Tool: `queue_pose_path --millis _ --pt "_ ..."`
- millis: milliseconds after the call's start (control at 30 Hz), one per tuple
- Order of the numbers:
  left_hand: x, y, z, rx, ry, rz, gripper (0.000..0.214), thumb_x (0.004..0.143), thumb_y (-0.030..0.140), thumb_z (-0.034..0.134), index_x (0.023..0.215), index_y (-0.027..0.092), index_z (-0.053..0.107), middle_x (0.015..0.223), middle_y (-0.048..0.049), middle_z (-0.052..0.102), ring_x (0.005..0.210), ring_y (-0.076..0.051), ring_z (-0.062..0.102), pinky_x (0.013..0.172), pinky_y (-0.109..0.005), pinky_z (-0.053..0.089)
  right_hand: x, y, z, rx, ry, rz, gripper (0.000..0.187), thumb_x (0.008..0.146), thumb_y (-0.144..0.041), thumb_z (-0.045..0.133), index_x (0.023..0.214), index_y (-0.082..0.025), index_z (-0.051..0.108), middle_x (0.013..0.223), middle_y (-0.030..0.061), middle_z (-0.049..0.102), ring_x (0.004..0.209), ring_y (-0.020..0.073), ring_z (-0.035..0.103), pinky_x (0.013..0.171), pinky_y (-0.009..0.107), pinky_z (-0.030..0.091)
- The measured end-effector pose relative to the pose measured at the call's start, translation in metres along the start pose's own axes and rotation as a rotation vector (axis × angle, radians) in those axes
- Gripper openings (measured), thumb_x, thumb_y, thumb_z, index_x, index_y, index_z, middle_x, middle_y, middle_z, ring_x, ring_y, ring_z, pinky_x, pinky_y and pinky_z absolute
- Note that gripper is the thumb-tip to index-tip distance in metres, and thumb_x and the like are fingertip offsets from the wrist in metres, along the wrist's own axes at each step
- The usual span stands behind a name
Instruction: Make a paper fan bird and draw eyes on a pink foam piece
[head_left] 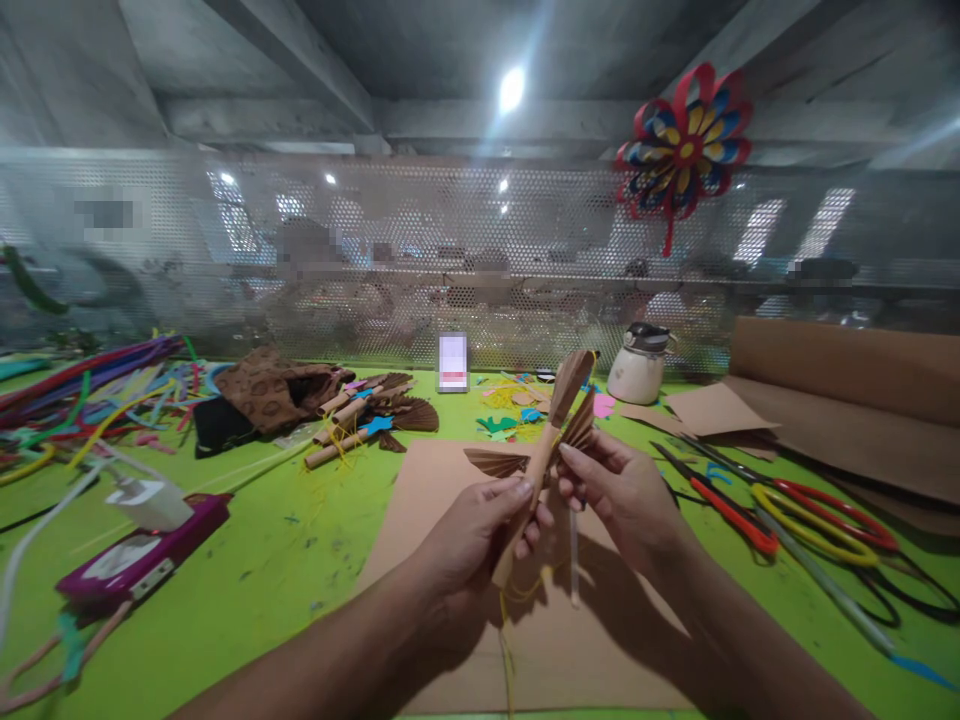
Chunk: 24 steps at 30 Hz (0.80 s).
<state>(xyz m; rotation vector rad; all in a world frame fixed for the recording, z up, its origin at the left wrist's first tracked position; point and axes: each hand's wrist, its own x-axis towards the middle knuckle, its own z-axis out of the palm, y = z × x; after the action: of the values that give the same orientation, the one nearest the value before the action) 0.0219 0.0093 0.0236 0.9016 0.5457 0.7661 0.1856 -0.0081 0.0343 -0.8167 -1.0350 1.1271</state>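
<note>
Between my hands is a brown paper craft figure (541, 462), a rolled tube with pleated paper fans at its far end and side. My left hand (480, 525) wraps around the lower part of the tube, thumb on top. With thumb and fingers my right hand (615, 490) pinches the pleated fan (577, 425) on the right side. Yellow string (506, 640) hangs from the figure. Beneath lies a flat sheet of brown cardboard (420, 530), and a thin white stick (575, 570) shows below my right hand.
Similar paper figures with blue stars (367, 425) lie at the back left, near a brown patterned cloth (262, 390). A purple power strip (150, 560) is at left. Scissors (817, 520) lie at right, below a white jug (639, 365). A lit phone (452, 362) stands behind.
</note>
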Motion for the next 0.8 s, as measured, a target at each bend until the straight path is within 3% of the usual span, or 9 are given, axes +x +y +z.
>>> queue_pose_path --millis 167,400,567,800 --pt "0.0014 0.0023 -0.0016 0.060 0.092 0.021 0.030 0.077 0.036 0.073 0.079 0.006 0.071 0.071 -0.0076 0.064 0.054 -0.006 0.051 0.051 -0.014 0.037 -0.0004 0.0022 0.0000 -0.001 0.043 0.029 0.025 0.074 -0.034 0.076 0.084 -0.015 0.063 0.067 -0.0004 0.063 0.053 0.0083 0.056 0.046 0.019 0.041" --pt "0.0052 0.0043 -0.0075 0.131 0.072 0.047 0.041 0.074 0.045 0.074 0.081 0.005 0.070 0.076 -0.0111 0.067 0.057 -0.008 0.054 0.055 -0.016 0.039 0.0005 0.0040 -0.0004 -0.039 0.047 0.052 0.028 0.073 -0.036 0.077 0.087 -0.015 0.064 0.071 0.0005 0.063 0.057 0.0087 0.056 0.051 0.022 0.040" --pt "0.0060 0.0031 -0.0096 0.192 0.072 0.057 0.045 0.070 0.052 0.075 0.077 0.009 0.065 0.071 -0.0076 0.064 0.056 -0.009 0.054 0.055 -0.019 0.041 0.0006 0.0036 -0.0037 -0.054 0.070 0.035 0.028 0.073 -0.039 0.076 0.085 -0.016 0.064 0.071 -0.0002 0.061 0.057 0.0093 0.054 0.053 0.024 0.039" --pt "0.0020 0.0017 -0.0029 0.275 0.110 0.142 0.035 0.081 0.044 0.063 0.070 0.012 0.061 0.064 -0.0045 0.059 0.051 -0.008 0.049 0.051 -0.019 0.037 -0.0018 0.0052 -0.0026 -0.285 0.071 -0.061 0.029 0.075 -0.044 0.071 0.077 -0.016 0.064 0.066 0.0000 0.058 0.056 0.0113 0.050 0.053 0.026 0.039"
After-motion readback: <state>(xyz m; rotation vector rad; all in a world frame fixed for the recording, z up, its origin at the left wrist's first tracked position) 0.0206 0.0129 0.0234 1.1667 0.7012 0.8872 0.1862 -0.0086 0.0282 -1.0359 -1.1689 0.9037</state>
